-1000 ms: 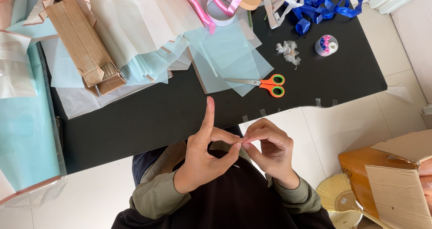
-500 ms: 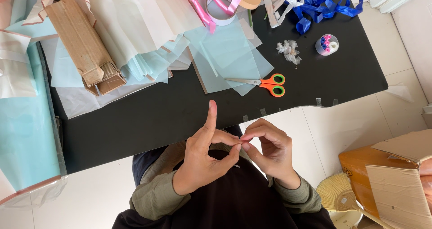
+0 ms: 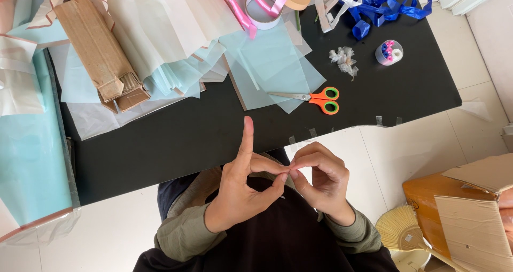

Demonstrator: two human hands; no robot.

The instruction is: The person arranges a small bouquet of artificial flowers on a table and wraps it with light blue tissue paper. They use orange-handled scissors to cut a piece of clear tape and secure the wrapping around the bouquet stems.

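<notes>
I see the black table (image 3: pixel 224 122) filling most of the view, its far side heaped with pale blue and cream paper sheets (image 3: pixel 176 42); a long cardboard box (image 3: pixel 99 50) lies tilted on the heap at the left. An open brown carton (image 3: pixel 470 213) sits on the floor at lower right, a straw fan (image 3: pixel 403 234) just beside it.

Both hands are raised in front of the dark-clothed chest, just below the table's near edge, wrists angled inward so the fingertips meet. My left hand (image 3: pixel 243 189) has its index finger pointing straight up, while the thumb and another finger close together at the tips. My right hand (image 3: pixel 320 181) is curled, fingers arched over, thumb and forefinger pinched against the left hand's tips. Whatever sits between them is too small for me to make out.

On the table beyond the hands lie orange-handled scissors (image 3: pixel 315 97), blades pointing left, resting on a blue sheet. Farther back are a tape roll (image 3: pixel 263 10), pink ribbon (image 3: pixel 235 2) and blue ribbon (image 3: pixel 387 2).
</notes>
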